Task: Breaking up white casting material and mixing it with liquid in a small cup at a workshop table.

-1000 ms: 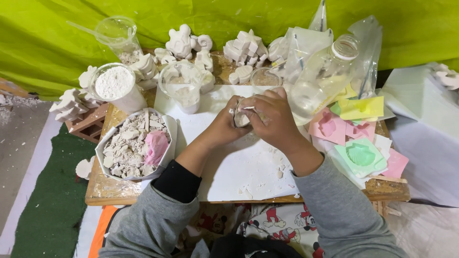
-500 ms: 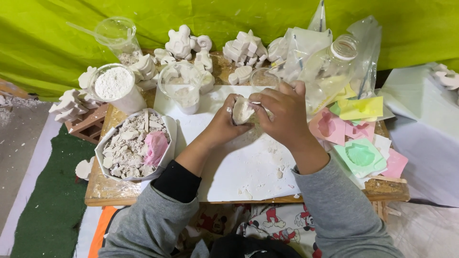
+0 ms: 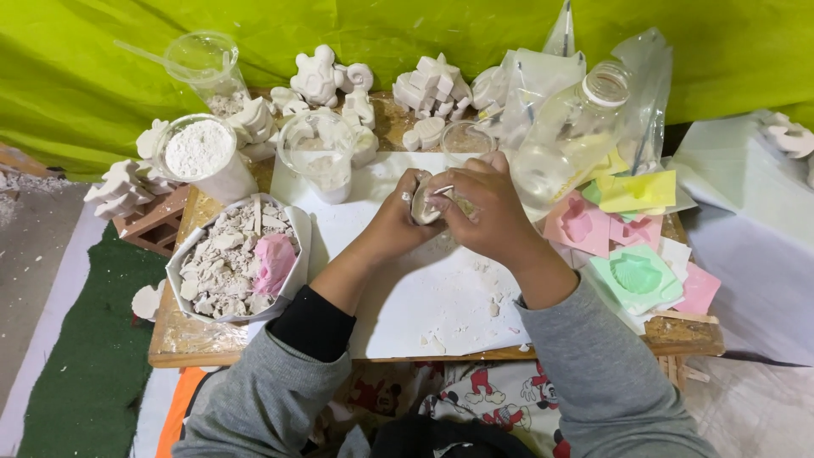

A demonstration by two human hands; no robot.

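- Head view: both hands meet over the middle of the table, fingers curled around a small pale plaster piece point(image 3: 424, 209) held just above a white sheet point(image 3: 424, 297).
- Left hand point(image 3: 403, 216) grips the piece from the left, thumb and fingertips pressed on its edge.
- Right hand point(image 3: 483, 208) closes over it from the right, fingers bent and clenched on it; a thin light sliver shows between the fingertips, too small to tell what it is.
- Plaster piece looks off-white and rounded, mostly hidden by the fingers; its exact shape cannot be told.
- White sheet under the hands carries crumbs and dust of plaster.
- Just left stands a paper tray point(image 3: 182, 271) full of broken plaster scraps, with a pink mould point(image 3: 275, 263) lying on them.
- Behind it sits a cup of white powder point(image 3: 199, 153), and nearer the hands a clear cup point(image 3: 318, 157).
- To the right lie pink, green and yellow moulds point(image 3: 636, 276) beside a clear bottle point(image 3: 564, 140).
- White plaster figures point(image 3: 432, 89) line the back edge against a green cloth point(image 3: 85, 76).
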